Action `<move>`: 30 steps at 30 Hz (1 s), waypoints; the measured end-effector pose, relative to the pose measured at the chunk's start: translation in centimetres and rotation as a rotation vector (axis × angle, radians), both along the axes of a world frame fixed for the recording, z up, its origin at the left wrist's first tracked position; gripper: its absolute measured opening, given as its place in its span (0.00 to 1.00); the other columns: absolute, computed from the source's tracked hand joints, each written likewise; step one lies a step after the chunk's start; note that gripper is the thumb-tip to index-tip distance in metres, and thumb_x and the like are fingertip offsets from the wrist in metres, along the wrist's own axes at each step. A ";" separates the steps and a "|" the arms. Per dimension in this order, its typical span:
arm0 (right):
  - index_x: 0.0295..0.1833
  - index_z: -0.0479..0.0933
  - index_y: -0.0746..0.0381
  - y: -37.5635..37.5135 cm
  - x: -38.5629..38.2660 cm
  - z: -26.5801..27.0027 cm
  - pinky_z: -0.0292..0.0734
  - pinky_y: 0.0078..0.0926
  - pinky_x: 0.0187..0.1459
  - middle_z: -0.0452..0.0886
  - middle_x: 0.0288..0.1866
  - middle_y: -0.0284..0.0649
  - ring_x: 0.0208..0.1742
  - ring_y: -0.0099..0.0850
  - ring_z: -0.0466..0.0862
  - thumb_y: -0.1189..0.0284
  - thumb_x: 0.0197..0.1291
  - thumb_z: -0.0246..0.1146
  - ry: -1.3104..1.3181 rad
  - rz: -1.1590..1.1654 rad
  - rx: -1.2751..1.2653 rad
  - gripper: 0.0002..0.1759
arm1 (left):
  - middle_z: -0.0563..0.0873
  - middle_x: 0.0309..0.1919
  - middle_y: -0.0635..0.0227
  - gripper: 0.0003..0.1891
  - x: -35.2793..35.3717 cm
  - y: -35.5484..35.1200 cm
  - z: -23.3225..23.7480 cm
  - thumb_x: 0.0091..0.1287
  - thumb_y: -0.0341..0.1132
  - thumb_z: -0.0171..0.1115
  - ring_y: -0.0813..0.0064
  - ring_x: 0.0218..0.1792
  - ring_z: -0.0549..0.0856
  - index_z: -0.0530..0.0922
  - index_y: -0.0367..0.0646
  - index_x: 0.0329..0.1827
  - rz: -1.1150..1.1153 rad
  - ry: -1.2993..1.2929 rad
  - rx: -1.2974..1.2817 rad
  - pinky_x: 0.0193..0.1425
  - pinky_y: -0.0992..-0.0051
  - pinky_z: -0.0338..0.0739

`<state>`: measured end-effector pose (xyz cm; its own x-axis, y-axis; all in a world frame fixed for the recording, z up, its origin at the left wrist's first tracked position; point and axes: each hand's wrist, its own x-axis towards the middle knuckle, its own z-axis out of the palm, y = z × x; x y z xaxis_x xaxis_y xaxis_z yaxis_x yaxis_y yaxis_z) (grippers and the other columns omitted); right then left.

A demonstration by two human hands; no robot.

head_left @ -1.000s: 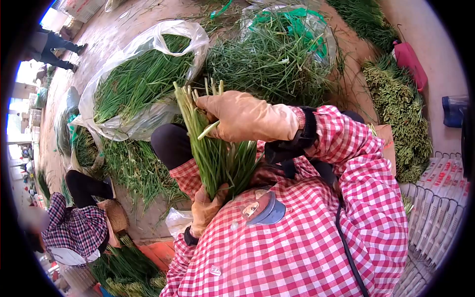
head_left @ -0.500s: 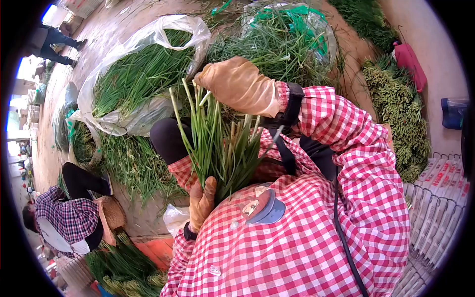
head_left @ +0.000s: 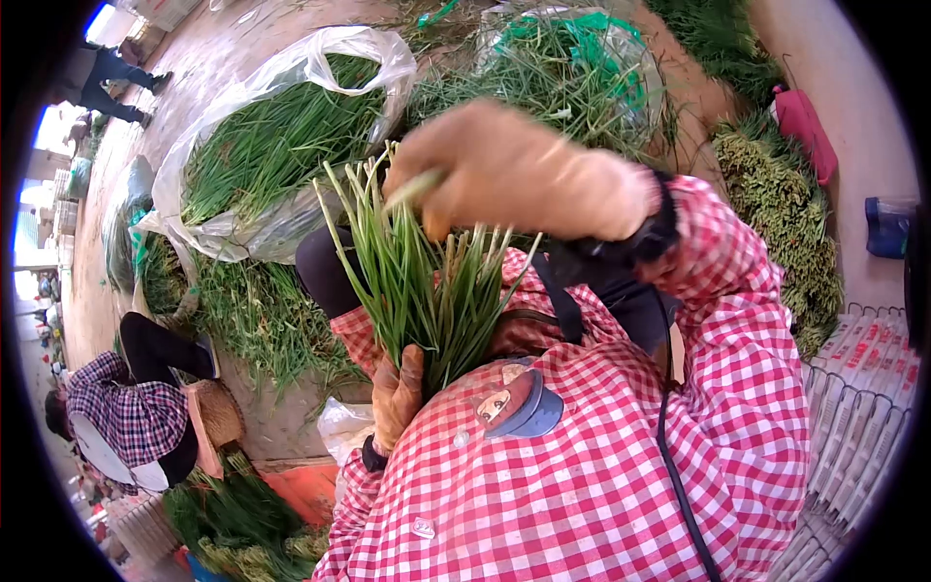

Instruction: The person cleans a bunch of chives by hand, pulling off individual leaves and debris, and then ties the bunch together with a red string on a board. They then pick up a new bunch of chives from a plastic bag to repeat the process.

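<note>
My left hand, in a tan work glove, is closed round the lower part of a bunch of long green stalks that look like chives. The bunch stands up in front of my chest, its pale cut ends fanned out at the top. Over these ends is my right hand, also gloved and blurred by motion. Its fingers are curled, with a pale green stalk at them. The right fingertips overlap the upper ends of the bunch, so exact contact there is hard to see.
A clear plastic bag full of green stalks lies ahead, beside a heap of loose greens. More greens cover the floor at left. A seated co-worker is at lower left; bundled stalks line the right wall.
My right hand has turned and come lower and nearer over the stalk ends, with its wrist shifted right. The bunch fans slightly wider; my left hand keeps its grip.
</note>
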<state>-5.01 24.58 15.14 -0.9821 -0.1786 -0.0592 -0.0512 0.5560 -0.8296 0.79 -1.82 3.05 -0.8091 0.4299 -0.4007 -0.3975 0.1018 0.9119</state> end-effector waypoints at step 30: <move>0.43 0.73 0.68 8.8 -6.0 -4.0 0.74 0.32 0.22 0.79 0.25 0.42 0.20 0.34 0.79 0.69 0.59 0.55 0.251 -0.361 0.996 0.13 | 0.78 0.52 0.69 0.26 -0.5 -1.8 -2.9 0.71 0.51 0.56 0.77 0.49 0.75 0.73 0.38 0.61 0.058 -0.138 0.094 0.57 0.75 0.68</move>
<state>-10.97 33.35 11.10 -0.9714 0.1398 0.1919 0.1450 0.9893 0.0131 0.32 -3.57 0.17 -0.7736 0.4253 -0.4698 -0.5224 -0.0082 0.8527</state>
